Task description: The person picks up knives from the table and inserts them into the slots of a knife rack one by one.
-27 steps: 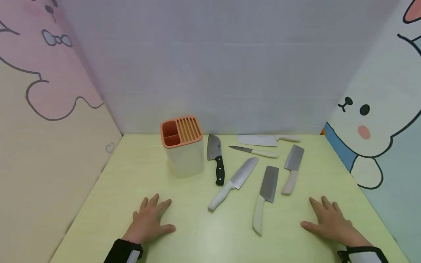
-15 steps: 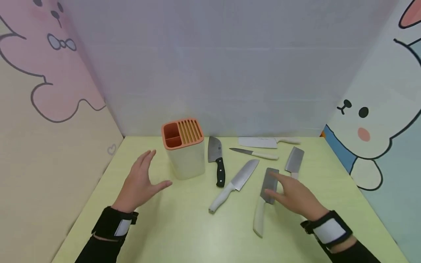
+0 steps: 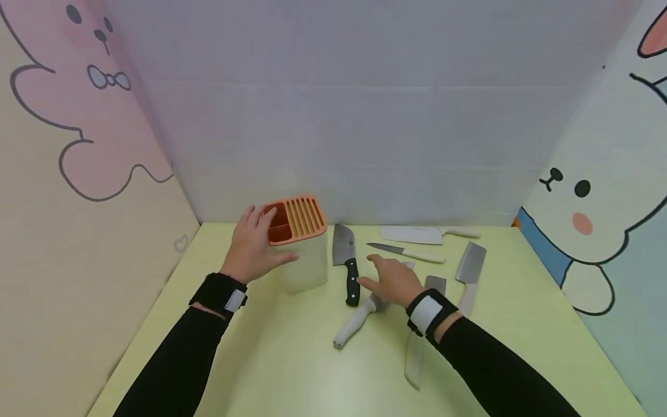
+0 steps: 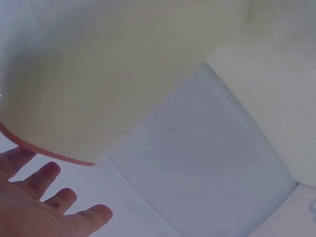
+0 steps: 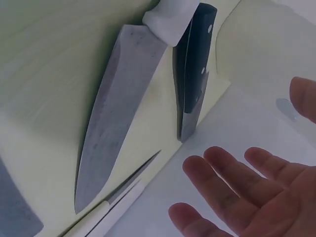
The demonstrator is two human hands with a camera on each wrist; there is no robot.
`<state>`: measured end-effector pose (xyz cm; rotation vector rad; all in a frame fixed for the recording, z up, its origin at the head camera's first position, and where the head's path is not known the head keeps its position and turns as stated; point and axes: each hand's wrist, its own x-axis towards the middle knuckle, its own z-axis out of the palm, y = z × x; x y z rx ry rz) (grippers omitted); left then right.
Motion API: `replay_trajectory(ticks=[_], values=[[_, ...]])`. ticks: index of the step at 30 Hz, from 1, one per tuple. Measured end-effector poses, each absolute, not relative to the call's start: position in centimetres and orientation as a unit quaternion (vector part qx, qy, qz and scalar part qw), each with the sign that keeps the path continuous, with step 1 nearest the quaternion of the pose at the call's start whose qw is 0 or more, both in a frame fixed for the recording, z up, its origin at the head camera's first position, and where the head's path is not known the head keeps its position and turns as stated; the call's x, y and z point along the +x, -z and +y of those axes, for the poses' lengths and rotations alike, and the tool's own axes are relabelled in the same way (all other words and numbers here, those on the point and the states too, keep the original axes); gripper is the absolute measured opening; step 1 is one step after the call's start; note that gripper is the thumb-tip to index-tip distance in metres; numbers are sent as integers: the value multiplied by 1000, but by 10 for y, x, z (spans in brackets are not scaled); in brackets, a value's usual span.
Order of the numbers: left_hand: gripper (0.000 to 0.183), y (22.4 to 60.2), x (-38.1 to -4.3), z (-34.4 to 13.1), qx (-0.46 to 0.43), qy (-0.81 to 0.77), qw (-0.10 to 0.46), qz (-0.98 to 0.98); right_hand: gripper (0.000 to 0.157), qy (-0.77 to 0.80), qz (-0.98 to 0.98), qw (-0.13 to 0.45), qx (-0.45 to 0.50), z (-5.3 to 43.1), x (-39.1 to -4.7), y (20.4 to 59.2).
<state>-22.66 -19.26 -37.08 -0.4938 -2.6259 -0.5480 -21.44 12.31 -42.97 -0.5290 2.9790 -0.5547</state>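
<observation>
A knife holder (image 3: 306, 266) with a pale body and an orange slotted top stands at the back, left of the knives. My left hand (image 3: 252, 246) is at its left side, fingers extended and thumb across its front; whether they touch it I cannot tell. In the left wrist view the fingers (image 4: 47, 180) lie beside the orange rim (image 4: 49, 153). My right hand (image 3: 393, 281) hovers with spread fingers over a grey-white-handled knife (image 3: 354, 327), covering part of its blade. Left of those fingers lies a black-handled knife (image 3: 352, 284). Nothing is held in either hand.
A paring knife (image 3: 422, 255) and a white-handled cleaver (image 3: 411, 234) lie at the back. Two more cleavers lie to the right, one (image 3: 471, 263) farther back and one (image 3: 413, 362) partly under my right forearm. Printed walls enclose the yellow table (image 3: 292, 370).
Both hands have lifted off the table and reached forward. The left has come up to the knife holder; the right has swung leftward over the knives. The knives and holder have stayed in place.
</observation>
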Motion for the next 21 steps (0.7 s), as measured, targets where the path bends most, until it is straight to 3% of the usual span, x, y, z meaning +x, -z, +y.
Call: replay_trajectory(ticks=[6, 11, 21], values=[[110, 383, -235, -185, -191, 203, 200, -939, 72, 145, 978, 36, -146, 97, -235, 455], [93, 389, -233, -180, -203, 203, 232, -930, 76, 131, 982, 48, -130, 77, -238, 462], [84, 396, -239, -177, -195, 189, 264, -926, 66, 101, 987, 67, -103, 64, -246, 476]])
